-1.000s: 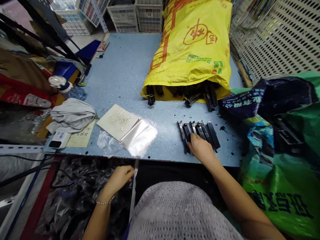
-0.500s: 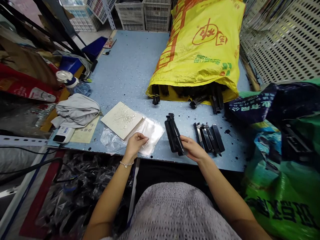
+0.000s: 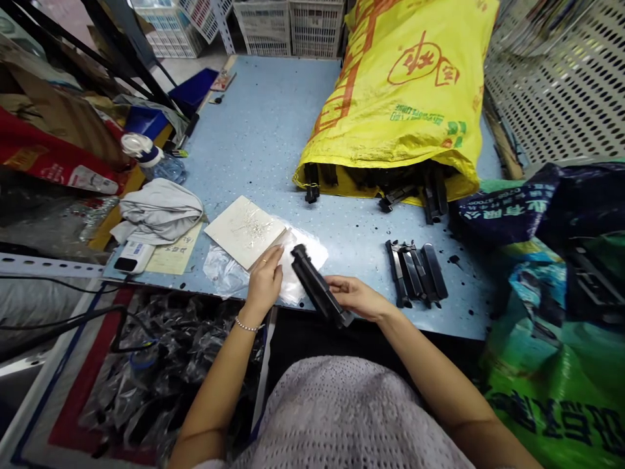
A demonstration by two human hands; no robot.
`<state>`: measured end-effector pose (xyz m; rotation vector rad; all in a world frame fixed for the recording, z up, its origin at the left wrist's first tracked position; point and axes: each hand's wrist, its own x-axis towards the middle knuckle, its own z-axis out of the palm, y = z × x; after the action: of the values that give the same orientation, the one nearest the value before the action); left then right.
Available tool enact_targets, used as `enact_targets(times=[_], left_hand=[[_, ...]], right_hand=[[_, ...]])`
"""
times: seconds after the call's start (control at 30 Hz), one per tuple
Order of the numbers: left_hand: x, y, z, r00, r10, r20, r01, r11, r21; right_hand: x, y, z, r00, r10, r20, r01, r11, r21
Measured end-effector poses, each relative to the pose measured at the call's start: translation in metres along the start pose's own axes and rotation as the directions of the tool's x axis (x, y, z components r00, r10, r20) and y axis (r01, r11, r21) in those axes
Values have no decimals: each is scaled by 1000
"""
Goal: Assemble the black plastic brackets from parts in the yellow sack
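My right hand (image 3: 359, 298) grips a long black plastic part (image 3: 319, 286), tilted with its far end toward the left hand. It may be more than one piece stacked; I cannot tell. My left hand (image 3: 266, 280) has its fingers pressed together at the edge of a stack of clear plastic bags (image 3: 312, 251), and seems to pinch one. The fingertips are partly hidden. Under and beside that hand lies a square cream board (image 3: 241, 228) with small shiny bits scattered on it. To the right, several similar black parts (image 3: 415, 273) lie side by side on the blue table (image 3: 244, 130).
A big yellow woven sack (image 3: 390, 124) lies with its mouth toward me, black parts showing inside. A green bag (image 3: 561, 365) stands at the right. Grey cloth (image 3: 161, 212), a white device (image 3: 134, 256) and a water bottle (image 3: 156, 159) sit at the left. Bagged black items (image 3: 161, 378) lie below the table edge.
The right hand has brought the black part left and toward me, tilting it more. My left hand has shifted its fingers up toward the board's edge. The view has moved slightly.
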<state>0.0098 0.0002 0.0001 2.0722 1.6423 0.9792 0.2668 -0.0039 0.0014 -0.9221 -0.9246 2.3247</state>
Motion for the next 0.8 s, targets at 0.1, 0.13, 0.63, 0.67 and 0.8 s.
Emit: enact_targets(times=[0.1, 0.13, 0.63, 0.67, 0.8], left_hand=[[-10, 19, -1, 987, 140, 82, -134, 988, -73], [-16, 26, -2, 972, 195, 134, -180, 977, -115], [-101, 58, -110, 774, -153, 615, 216, 976, -29], [-106, 39, -110, 736, -252, 628, 288, 956, 46], [-109, -56, -65, 579, -683, 445, 538, 731, 421]], right_hand=[[7, 6, 3, 996, 63, 65, -68, 994, 85], [13, 8, 3, 997, 51, 54, -58, 990, 130], [10, 19, 49, 983, 29, 181, -3, 990, -140], [11, 17, 46, 993, 15, 114, -1, 992, -129], [15, 15, 36, 997, -64, -53, 57, 991, -120]])
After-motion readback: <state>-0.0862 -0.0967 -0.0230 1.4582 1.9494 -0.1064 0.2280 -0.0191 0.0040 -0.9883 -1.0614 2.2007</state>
